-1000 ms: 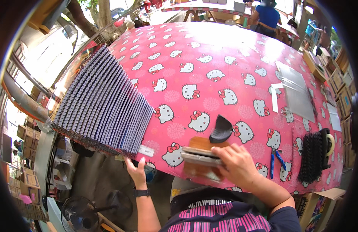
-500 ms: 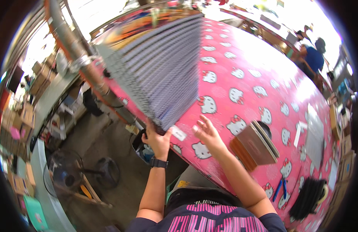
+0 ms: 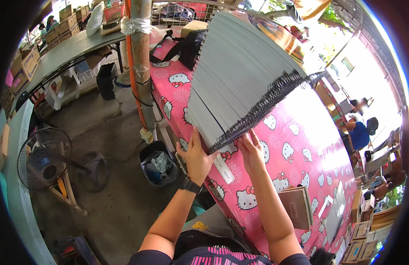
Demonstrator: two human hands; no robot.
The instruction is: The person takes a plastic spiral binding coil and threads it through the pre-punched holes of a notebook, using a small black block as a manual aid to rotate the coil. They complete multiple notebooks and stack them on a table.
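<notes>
A tall fanned stack of spiral-bound notebooks (image 3: 240, 73) stands on the pink patterned tablecloth (image 3: 253, 216), pale page edges facing me. Black coil bindings run down its right side, and part of a colourful cover shows at the far top. My left hand (image 3: 196, 159) grips the near lower corner, thumb on one side and fingers on the other. Against the coil edge rest the outstretched fingers of my right hand (image 3: 253, 154). Just below, between my hands, a white paper strip (image 3: 225, 169) lies on the table.
Brown-covered books (image 3: 297, 207) lie right of my right forearm. Behind the stack sits a black bag (image 3: 191, 49). A pole (image 3: 139, 66) rises at the table's left edge, near a lined bin (image 3: 158, 165) and a standing fan (image 3: 45, 157). A person in blue (image 3: 360, 134) is far right.
My view has swung left. My right hand has come in from the open table to touch the coil edge. My left hand stays at the stack's near corner.
</notes>
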